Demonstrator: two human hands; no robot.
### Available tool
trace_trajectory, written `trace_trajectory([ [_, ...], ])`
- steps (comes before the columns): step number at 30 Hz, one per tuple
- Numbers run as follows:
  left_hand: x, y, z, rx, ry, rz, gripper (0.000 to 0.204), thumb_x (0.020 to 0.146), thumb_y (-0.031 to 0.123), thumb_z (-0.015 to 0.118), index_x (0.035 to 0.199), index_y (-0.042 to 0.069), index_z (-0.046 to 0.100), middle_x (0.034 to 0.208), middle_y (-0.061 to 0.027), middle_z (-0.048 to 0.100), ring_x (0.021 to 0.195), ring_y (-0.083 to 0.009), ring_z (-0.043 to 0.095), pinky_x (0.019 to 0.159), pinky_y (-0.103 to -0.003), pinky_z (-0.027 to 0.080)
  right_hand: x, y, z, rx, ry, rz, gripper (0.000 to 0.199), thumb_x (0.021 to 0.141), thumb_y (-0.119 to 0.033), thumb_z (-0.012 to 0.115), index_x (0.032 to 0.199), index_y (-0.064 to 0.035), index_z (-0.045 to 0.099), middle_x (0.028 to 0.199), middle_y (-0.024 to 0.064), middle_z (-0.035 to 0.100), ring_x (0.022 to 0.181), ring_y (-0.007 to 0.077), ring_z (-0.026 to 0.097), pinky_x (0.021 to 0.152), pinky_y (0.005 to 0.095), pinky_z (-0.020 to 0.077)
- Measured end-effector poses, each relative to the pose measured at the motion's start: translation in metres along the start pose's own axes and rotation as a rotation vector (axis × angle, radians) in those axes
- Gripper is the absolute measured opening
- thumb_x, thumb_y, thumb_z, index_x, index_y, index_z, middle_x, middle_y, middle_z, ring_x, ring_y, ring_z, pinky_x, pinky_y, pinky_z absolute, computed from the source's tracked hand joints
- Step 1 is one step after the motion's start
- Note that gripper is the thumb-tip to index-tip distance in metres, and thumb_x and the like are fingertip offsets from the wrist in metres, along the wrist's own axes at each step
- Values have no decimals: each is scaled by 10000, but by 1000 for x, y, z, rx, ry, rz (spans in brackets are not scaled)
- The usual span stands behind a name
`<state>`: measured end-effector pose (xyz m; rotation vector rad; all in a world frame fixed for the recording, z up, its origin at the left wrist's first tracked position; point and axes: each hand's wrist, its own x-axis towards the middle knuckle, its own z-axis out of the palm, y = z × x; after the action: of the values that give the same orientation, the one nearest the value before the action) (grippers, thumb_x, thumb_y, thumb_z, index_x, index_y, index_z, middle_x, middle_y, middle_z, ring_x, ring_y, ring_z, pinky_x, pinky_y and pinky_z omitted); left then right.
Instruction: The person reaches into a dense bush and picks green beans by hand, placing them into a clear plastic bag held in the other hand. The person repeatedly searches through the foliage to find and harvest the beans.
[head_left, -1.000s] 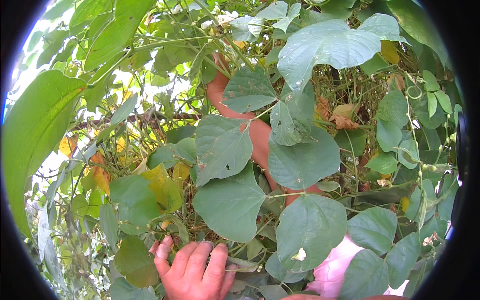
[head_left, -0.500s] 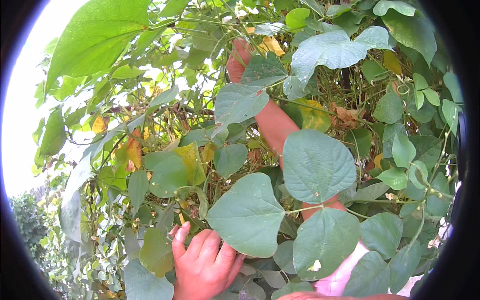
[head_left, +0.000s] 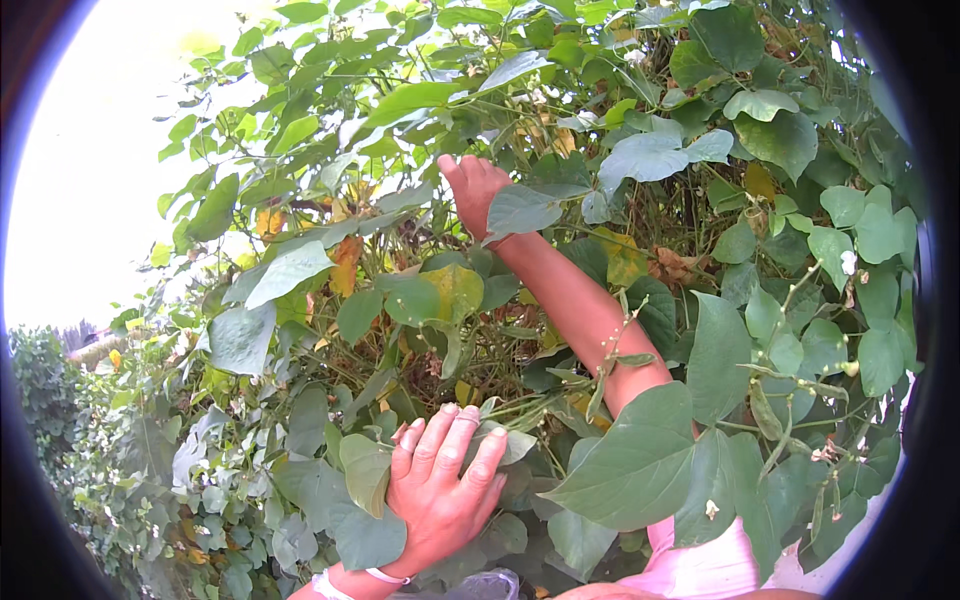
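Low in the middle, my left hand shows its back, with fingers stretched over leaves and green stems and the thumb apart. A small brown scrap lies by its fingertips; the palm side is hidden. White bands circle that wrist. My right arm reaches up through the vine from the lower right. My right hand is raised among the leaves with its fingers curled; what they hold, if anything, cannot be made out. A broad leaf overlaps its wrist. Flat green bean pods hang from stems on the right.
Large leaves stand close in front of my right arm. Yellowed leaves and dry brown leaves sit among tangled stems. Clear plastic and a pink sleeve show at the lower edge. Denser shrubs stand at the far left.
The view has shifted, and the big leaf at the upper left is out of it. My right hand appears lower and less covered by leaves. My left hand's fingers have straightened over the stems.
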<state>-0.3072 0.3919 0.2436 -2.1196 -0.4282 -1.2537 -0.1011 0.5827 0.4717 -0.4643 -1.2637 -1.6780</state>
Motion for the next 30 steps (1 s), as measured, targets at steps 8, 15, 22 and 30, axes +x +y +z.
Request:
trace_trajectory([
  [8, -103, 45, -11, -75, 127, 17, 356, 679, 78, 649, 1019, 161, 583, 1111, -54, 543, 1008, -241, 553, 855, -406, 424, 17, -111, -95, 321, -32, 48, 333, 734, -35, 559, 1055, -106, 505, 771, 62, 479, 665, 230, 547, 525, 342, 447],
  [15, -194, 66, 19, -574, -147, -560, 166, 783, 75, 609, 946, 46, 608, 963, -85, 631, 848, -255, 610, 729, -328, 474, -9, -97, -219, 220, 34, 126, 338, 778, 127, 542, 1076, -26, 503, 873, 158, 573, 737, 258, 589, 610, 335, 484],
  [22, -265, 93, 22, -1174, -290, -1334, 197, 904, 144, 538, 1020, -10, 583, 927, -70, 651, 843, -128, 619, 767, -268, 489, -18, -101, -312, 189, 132, 292, 194, 962, -88, 412, 1116, 24, 444, 918, 148, 521, 719, 203, 513, 597, 300, 463],
  [30, -258, 83, 9, -1366, -64, -1558, 177, 919, 126, 517, 1010, -21, 555, 886, -87, 651, 806, -125, 613, 744, -257, 494, -67, -227, -371, 1081, -395, 163, 322, 670, -75, 640, 984, -64, 565, 823, 68, 560, 645, 179, 584, 520, 259, 460],
])
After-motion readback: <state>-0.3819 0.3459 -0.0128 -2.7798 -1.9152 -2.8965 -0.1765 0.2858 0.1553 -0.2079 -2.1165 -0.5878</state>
